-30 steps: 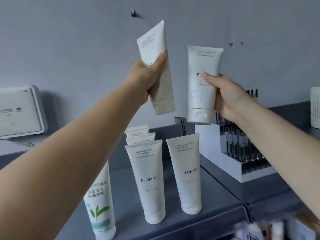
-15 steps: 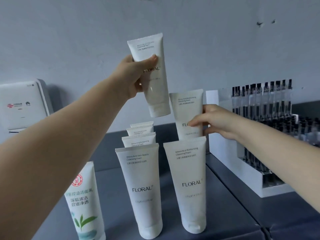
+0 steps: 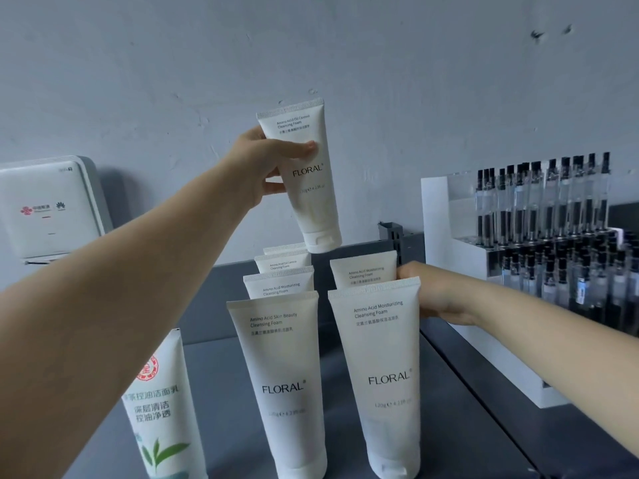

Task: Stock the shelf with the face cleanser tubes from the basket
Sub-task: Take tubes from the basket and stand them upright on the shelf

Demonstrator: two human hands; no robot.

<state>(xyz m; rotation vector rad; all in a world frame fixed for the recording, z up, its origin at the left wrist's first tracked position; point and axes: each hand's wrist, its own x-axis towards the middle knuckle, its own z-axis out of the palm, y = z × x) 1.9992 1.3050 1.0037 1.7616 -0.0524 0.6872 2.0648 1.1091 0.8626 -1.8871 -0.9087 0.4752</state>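
The left hand (image 3: 266,164) pinches a white tube (image 3: 304,174) by its upper body, above the shelf's (image 3: 221,375) back edge — upright, cap down, slightly tilted. It looks light, soft and smooth — best held mid-body. The right hand (image 3: 435,299) holds a second tube (image 3: 363,269) in the right row.

Bare forearms (no sleeves), ringless hands (image 3: 266,164)

Right hand (image 3: 437,299) fingers hidden behind front tube (image 3: 382,375) — grip unclear.
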